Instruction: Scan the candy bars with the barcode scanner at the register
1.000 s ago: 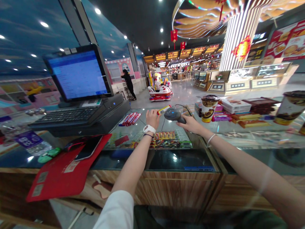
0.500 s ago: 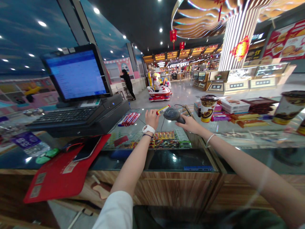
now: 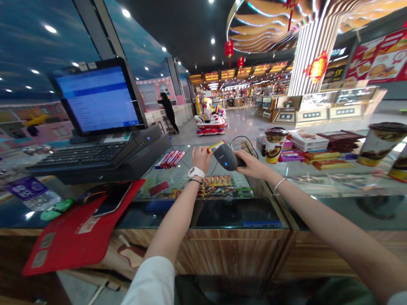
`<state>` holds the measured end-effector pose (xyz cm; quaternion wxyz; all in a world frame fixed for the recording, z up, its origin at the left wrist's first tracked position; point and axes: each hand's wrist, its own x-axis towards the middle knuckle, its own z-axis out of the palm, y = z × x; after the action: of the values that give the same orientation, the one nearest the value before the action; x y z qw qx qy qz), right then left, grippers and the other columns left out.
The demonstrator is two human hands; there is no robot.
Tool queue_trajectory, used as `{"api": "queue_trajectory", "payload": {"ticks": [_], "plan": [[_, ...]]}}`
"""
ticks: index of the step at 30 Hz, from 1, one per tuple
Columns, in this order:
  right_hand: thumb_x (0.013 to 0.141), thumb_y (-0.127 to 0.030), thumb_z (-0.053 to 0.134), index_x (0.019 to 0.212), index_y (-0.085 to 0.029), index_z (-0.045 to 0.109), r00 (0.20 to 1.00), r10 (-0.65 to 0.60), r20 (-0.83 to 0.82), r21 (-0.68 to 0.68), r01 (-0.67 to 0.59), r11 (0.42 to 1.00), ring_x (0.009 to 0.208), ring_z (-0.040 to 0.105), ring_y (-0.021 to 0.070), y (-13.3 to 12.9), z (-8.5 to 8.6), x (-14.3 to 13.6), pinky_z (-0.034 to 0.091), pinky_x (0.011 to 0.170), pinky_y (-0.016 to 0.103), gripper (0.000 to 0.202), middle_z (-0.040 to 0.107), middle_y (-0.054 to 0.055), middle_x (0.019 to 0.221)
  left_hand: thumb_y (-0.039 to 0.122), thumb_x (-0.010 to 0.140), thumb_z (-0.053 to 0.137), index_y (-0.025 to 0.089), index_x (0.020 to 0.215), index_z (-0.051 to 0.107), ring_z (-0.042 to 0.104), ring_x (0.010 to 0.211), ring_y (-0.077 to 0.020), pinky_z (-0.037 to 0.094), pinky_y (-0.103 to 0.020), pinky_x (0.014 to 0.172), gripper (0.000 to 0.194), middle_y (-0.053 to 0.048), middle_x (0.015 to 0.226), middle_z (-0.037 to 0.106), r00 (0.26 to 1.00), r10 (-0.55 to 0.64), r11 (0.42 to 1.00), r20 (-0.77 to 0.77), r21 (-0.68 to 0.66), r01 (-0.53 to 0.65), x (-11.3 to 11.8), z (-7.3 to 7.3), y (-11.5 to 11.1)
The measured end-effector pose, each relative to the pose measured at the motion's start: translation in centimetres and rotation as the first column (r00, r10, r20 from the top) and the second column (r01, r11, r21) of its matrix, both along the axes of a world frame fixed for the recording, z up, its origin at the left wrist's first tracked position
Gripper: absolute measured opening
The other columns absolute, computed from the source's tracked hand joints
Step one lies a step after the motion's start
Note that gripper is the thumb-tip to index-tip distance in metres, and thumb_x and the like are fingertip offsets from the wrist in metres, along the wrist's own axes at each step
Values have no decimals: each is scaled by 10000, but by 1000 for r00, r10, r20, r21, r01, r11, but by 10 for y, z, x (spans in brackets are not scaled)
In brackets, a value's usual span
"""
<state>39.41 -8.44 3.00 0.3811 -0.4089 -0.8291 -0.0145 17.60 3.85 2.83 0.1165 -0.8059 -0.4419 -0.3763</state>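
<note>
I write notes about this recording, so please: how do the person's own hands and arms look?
The left hand is ungloved, with a white watch-like band, a thin dark band and, farther up, a white sleeve. The right hand, also ungloved, has a thin pale bracelet.

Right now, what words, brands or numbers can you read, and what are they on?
"Dove": the lidded cup nearest the scanner.
"名": a far counter sign; its other character is unclear.
Too small or blurred: print on the scanner, the left hand's bar, monitor, purple label, red mat, other signs.
No readable numbers.
</note>
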Motion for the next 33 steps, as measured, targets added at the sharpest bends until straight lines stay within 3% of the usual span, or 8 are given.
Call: {"api": "queue_trajectory", "payload": {"ticks": [7,19,33], "plan": [[792,-93,524,1334,-177,555,994,36,103,46,-41,998,1252,547,303,26,-18,23,407,1079,548,549,597,160,1330,287,958,526,227,1175,620,605,1140,-255,286,-454,1181,245,-83,1149,680,1000,12,1000,-4,19,-12,0,-2,3],[660,9,513,1215,-163,655,991,9,135,-58,-2,998,1161,630,265,53,-43,74,473,1031,464,599,686,133,1212,288,957,532,222,1173,624,612,1134,-249,295,-456,1182,243,-82,1146,682,1000,-7,1000,-4,18,7,3,-2,3],[659,43,493,1205,-150,661,987,-69,147,-195,98,976,1140,656,255,46,-42,73,493,998,402,603,714,122,1203,274,953,531,242,1153,615,609,1143,-239,273,-457,1190,219,-69,1156,682,1000,-26,999,18,-25,26,3,1,-3]]}}
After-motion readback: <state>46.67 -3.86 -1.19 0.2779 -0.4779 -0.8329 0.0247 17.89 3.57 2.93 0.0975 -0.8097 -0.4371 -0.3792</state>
